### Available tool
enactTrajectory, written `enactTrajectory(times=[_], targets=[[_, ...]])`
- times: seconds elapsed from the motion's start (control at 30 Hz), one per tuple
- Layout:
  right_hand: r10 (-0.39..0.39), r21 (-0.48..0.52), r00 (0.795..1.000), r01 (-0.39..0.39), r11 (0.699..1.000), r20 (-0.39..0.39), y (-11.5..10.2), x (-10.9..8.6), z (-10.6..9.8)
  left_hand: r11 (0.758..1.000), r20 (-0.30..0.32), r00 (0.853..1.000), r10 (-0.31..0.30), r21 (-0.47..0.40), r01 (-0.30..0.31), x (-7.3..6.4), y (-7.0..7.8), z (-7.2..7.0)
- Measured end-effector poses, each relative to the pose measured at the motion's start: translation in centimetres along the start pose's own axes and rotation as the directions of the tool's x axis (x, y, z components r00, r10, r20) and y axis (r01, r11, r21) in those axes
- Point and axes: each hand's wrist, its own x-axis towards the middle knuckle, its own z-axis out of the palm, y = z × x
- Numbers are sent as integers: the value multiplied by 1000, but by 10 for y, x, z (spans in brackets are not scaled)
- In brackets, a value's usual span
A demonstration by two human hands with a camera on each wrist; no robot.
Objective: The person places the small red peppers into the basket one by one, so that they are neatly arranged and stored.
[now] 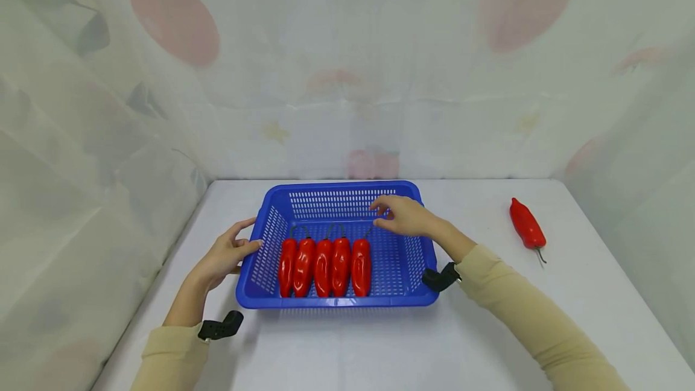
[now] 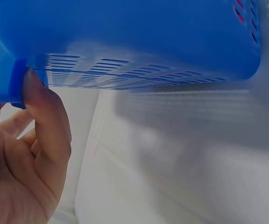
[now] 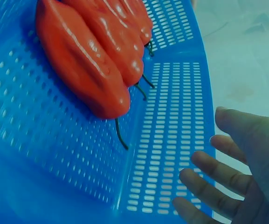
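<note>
A blue plastic basket with slotted walls is at the middle of the table. Several red peppers lie side by side in its left and middle part, green stems toward the back wall. My left hand grips the basket's left rim, thumb and fingers pinching it in the left wrist view. Over the right back part of the basket hovers my right hand, holding nothing. Its fingers are spread and loosely bent in the right wrist view, apart from the nearest pepper.
Another red pepper lies on the white table at the right, stem toward the front. Pale printed cloth hangs behind the table and along both sides. A dark wrist strap piece sits close to the basket's right front corner.
</note>
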Motion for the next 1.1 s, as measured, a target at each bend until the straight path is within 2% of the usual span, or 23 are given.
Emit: enactTrajectory(times=[0.17, 0.4, 0.53, 0.67, 0.83, 1.1], targets=[[-8, 25, 998, 9, 1000, -68, 6, -9, -8, 1000, 6, 1000, 2, 5, -2, -9, 13, 4], [-2, 59, 985, 13, 998, -175, 19, -23, -21, 1000, 4, 1000, 1, 10, -1, -10, 15, 4], [34, 92, 972, -13, 996, -231, 28, -33, -29, 1000, 6, 1000, 1, 6, -1, -7, 11, 3], [96, 115, 960, -67, 991, -262, 40, -43, -34, 1000, 5, 1000, 2, -4, -2, 0, 1, 0], [149, 73, 942, -133, 988, -302, 64, -54, -37, 1000, -6, 1000, 5, 1, -5, 7, -11, -3], [202, 25, 914, -207, 978, -352, 99, -72, -45, 1000, -12, 1000, 4, 4, -4, 8, -13, -2]])
